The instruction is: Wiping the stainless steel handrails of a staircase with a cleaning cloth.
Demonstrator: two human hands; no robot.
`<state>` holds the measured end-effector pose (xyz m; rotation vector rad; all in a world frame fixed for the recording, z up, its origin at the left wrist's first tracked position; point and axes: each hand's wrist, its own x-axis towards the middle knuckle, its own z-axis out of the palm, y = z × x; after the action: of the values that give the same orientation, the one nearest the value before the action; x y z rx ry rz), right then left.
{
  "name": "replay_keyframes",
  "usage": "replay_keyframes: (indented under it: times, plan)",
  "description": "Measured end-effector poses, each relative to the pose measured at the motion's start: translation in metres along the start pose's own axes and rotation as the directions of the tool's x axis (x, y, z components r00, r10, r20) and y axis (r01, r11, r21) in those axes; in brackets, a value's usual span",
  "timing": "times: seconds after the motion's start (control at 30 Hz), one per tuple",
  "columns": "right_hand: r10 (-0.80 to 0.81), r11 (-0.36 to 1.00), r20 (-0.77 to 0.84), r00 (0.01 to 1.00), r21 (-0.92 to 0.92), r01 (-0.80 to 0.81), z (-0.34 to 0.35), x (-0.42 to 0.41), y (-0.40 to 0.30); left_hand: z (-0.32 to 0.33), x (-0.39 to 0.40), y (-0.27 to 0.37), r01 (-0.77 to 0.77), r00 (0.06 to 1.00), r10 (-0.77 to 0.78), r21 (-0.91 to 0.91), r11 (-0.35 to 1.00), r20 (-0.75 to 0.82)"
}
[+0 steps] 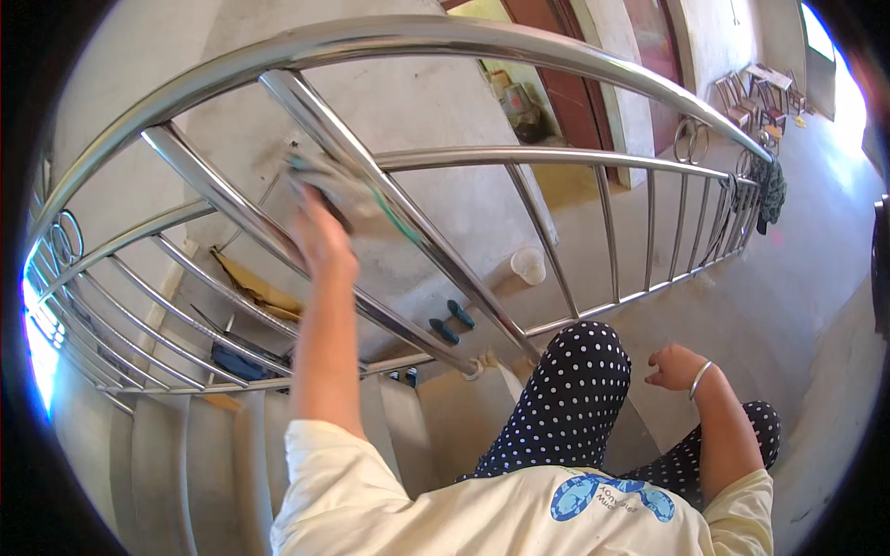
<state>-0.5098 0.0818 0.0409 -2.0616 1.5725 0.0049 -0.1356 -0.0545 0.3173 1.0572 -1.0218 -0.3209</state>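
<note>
My left hand (321, 233) is raised among the stainless-steel stair railing's posts and is blurred. It grips a light grey cloth (341, 191) with a green edge, which hangs between two thick upright posts. The wrist is close to the nearer steel post (229, 198). Above runs the wide curved handrail (417, 35). My right hand (676, 367), with a bangle at the wrist, hangs beside my knee in dotted trousers; its fingers are loosely bent and hold nothing visible.
Concrete steps (208, 459) descend at the lower left. Beyond the railing are a pair of dark slippers (452, 322), a white plastic tub (528, 266) and yellow cardboard (257, 285). A dark patterned cloth (770, 191) hangs at the rail's far end; wooden chairs (737, 101) stand farther off.
</note>
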Motion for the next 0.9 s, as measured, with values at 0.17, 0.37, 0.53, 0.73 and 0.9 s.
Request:
replay_keyframes:
  times: [0.17, 0.37, 0.53, 0.73, 0.9]
  plan:
    - [-0.068, 0.998, -0.022, 0.997, -0.018, 0.068, 0.0, -0.001, 0.003, 0.016, 0.067, 0.096, -0.161, 0.984, 0.154, -0.075, 0.984, -0.095]
    - [-0.018, 0.999, 0.037, 0.999, 0.044, 0.017, -0.004, 0.001, 0.0, 0.027, 0.035, -0.003, -0.633, 0.773, 0.612, 0.27, 0.726, 0.166]
    - [-0.027, 1.0, 0.033, 0.999, -0.007, 0.027, -0.003, 0.001, -0.004, -0.014, -0.057, -0.091, -0.413, 0.861, 0.246, 0.331, 0.848, 0.445]
    - [-0.023, 0.999, 0.054, 0.998, 0.03, 0.022, 0.005, 0.004, 0.003, -0.016, -0.035, -0.049, -0.266, 0.906, 0.184, 0.176, 0.948, 0.381]
    - [-0.027, 1.0, -0.002, 1.0, 0.003, 0.027, 0.004, 0.004, 0.003, 0.017, 0.046, 0.037, -0.91, 0.412, 0.867, 0.178, 0.375, 0.279]
